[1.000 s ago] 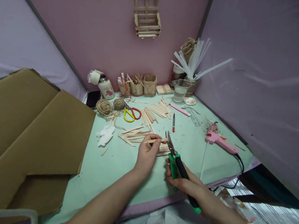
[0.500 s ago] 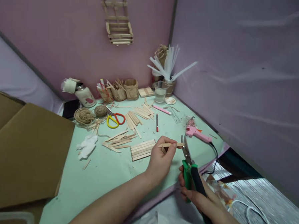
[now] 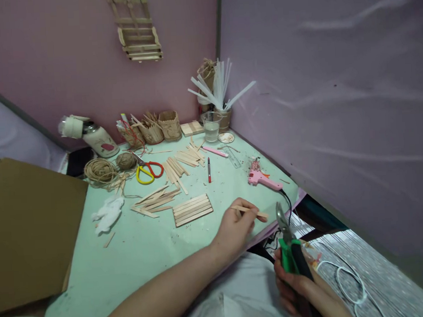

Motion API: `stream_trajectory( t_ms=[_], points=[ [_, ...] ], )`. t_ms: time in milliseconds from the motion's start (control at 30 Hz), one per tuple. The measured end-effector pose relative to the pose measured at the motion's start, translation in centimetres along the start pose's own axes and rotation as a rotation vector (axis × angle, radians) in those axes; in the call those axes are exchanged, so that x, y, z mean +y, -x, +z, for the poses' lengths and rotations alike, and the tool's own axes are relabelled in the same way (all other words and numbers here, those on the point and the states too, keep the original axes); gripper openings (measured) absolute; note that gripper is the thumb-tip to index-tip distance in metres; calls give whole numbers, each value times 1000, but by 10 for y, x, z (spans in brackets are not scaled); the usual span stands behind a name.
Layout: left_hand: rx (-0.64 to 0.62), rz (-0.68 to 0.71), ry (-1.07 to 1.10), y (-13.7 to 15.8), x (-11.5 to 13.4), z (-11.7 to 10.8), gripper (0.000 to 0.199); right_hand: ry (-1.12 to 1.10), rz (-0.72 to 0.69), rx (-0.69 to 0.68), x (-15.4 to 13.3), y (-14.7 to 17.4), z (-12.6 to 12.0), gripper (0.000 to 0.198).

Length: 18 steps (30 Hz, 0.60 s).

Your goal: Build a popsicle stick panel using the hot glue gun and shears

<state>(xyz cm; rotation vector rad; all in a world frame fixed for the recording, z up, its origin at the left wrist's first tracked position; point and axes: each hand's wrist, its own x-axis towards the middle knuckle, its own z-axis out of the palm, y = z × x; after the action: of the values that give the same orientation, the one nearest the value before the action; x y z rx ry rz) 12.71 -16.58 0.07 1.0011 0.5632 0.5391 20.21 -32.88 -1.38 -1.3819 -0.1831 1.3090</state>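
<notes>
Pinched in my left hand (image 3: 238, 223) is a wooden craft stick (image 3: 261, 215), its end poking out to the right over the table's front edge. My right hand (image 3: 296, 286) is wrapped round the green and black handles of pruning shears (image 3: 289, 249). The shears' blades point up and stand apart from the stick, close to its right end. Left of my left hand lies a flat panel of craft sticks (image 3: 193, 210) set side by side. Beyond it are loose craft sticks (image 3: 157, 199) in a heap and more sticks (image 3: 174, 170) in rows.
A pink glue gun (image 3: 264, 179) with a black cord lies at the right. Scissors (image 3: 150, 172), twine (image 3: 100, 171), a red-tipped pen (image 3: 209, 170) and a cup of liquid (image 3: 212, 129) sit farther back. A cardboard box (image 3: 34, 234) stands at the left.
The shears, which were around the stick's end, have moved right and down, away from it, and their blades have closed. My left hand still holds the stick. The view has swung right.
</notes>
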Motion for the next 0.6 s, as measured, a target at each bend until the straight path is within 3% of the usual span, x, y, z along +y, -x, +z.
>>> stream_trajectory(
  t_ms=[133,233,433,600],
  points=[
    [61,23,101,4,25,-36,27,79,-183,-108,-9,-26,8,47],
    [122,59,149,12,37,-62,25,90,-232,-183,-13,-39,27,49],
    [302,79,213,31,52,-105,25,140,-179,-293,-1,-56,69,54],
    [434,103,235,59,59,-138,24,124,-126,-429,19,-68,84,52]
  ],
)
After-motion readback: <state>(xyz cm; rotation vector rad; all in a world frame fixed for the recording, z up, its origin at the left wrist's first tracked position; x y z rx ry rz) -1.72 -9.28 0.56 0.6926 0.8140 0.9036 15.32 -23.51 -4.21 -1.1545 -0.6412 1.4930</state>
